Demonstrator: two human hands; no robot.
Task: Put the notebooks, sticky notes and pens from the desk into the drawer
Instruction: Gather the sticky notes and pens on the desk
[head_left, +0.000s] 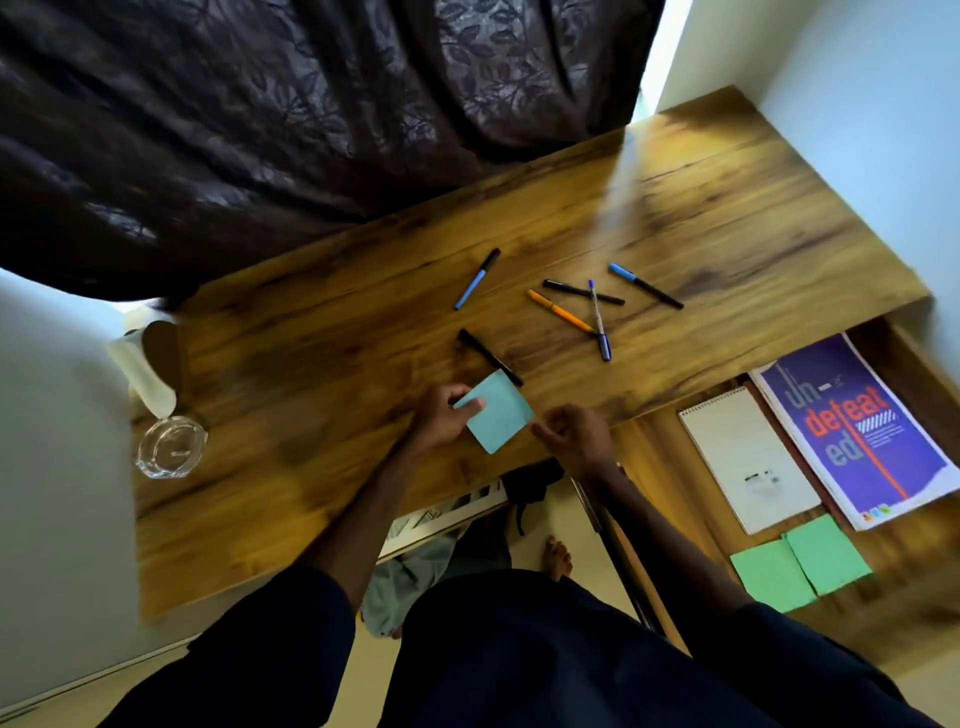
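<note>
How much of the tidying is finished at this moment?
Done: a white notepad, a purple notebook and green sticky notes lie in the open drawer. In hand: the left hand holds the blue sticky notes over the desk, the right hand at their corner. Left: six pens on the desk.

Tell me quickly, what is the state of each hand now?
Left hand: holds the blue sticky notes.
Right hand: curled at their corner; whether it grips cannot be told.
</note>
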